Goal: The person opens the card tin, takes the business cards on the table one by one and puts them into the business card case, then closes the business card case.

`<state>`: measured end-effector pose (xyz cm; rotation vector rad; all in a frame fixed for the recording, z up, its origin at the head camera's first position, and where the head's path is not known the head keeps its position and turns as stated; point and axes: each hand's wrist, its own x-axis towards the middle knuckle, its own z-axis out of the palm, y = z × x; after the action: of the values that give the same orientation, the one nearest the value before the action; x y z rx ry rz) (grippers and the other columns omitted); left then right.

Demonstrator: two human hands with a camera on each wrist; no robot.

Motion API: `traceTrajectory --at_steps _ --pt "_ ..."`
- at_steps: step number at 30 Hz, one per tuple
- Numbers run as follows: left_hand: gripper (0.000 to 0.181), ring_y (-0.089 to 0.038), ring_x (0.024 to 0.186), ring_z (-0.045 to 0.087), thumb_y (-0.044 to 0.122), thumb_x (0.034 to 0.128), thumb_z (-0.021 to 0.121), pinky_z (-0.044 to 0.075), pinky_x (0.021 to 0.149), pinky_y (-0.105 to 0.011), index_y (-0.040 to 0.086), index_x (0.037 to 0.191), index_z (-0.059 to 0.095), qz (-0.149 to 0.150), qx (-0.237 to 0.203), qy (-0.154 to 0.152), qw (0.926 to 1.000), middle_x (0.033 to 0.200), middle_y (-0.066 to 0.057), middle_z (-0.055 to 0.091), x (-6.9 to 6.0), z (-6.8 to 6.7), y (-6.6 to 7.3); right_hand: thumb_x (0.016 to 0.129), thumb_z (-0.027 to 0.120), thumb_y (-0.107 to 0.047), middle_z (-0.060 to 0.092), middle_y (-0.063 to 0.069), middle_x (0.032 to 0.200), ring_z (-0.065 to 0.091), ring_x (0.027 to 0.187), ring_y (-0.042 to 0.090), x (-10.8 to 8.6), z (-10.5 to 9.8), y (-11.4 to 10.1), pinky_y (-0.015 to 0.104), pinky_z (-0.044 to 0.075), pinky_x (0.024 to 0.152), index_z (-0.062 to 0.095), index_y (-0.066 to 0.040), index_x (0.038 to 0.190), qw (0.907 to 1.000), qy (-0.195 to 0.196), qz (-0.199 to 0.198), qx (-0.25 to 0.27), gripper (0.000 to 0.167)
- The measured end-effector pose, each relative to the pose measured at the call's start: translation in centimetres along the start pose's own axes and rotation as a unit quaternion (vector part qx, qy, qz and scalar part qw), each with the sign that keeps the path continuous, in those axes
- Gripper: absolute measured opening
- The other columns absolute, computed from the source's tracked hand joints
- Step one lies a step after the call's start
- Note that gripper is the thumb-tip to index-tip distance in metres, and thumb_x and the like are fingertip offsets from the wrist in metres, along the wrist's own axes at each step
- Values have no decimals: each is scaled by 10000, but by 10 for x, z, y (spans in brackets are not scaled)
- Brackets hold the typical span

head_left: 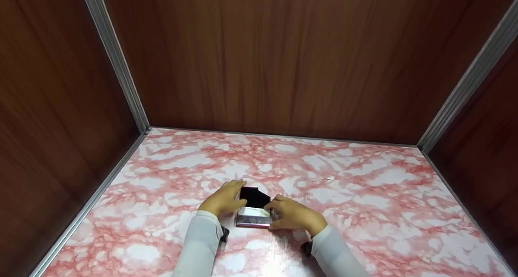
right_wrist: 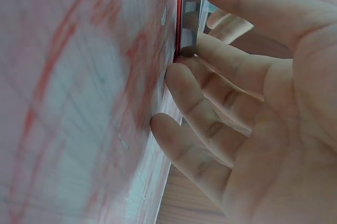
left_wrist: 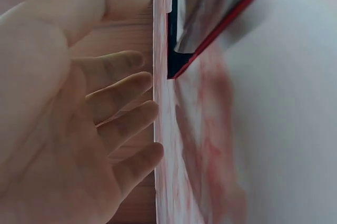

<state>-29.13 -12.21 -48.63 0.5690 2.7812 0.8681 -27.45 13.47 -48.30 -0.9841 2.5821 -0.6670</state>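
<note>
A small flat case (head_left: 253, 220) with red edges lies on the table between my hands. A shiny silvery panel faces up on its near part, and a black panel (head_left: 252, 197) with a slanted corner shows on the far side. My left hand (head_left: 223, 198) is at the left side of the black panel, its fingers extended. In the left wrist view, a silvery flap (left_wrist: 210, 16) stands tilted over the case's dark inside. At the case's right end, my right hand (head_left: 294, 214) holds it between thumb and fingers. The exact kind of case is unclear.
The table (head_left: 364, 188) has a red-and-white marbled top. Brown wood-look walls (head_left: 263, 66) enclose it at the back and both sides, with grey metal posts (head_left: 117, 62) at the corners. Light glares off the tabletop near its front.
</note>
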Motion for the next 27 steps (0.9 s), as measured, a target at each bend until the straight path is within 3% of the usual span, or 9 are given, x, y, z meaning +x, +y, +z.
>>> traceTrajectory --at_steps 7,15,23,27 --pt "682 -386 1460 268 219 903 622 276 1168 -527 29 1522 405 -75 73 -131 9999 1569 -178 360 14 -4 2 856 811 -251 558 15 1110 545 895 138 0 -1 1 337 505 792 654 -87 1298 10000 7 31 -54 497" --pt "640 -392 1421 342 188 899 636 306 1159 -487 -45 1467 453 -77 357 -194 9991 1504 -208 442 17 0 -2 858 811 -298 559 35 1189 566 979 148 2 0 2 390 513 881 522 -69 1453 9999 -72 107 -22 701" --pt "616 -364 1346 427 179 873 639 377 1108 -476 -27 1438 502 139 428 0 9990 1407 -183 526 18 3 0 864 806 -299 547 -4 1117 532 898 105 0 -1 1 351 509 825 625 -77 1332 9999 -36 139 -47 549" --pt "605 -382 1378 391 195 885 645 362 1120 -496 4 1443 510 133 376 77 9992 1438 -196 494 18 3 2 875 795 -304 550 1 1136 534 900 103 -1 -1 2 349 511 818 626 -80 1335 9999 -36 118 -87 539"
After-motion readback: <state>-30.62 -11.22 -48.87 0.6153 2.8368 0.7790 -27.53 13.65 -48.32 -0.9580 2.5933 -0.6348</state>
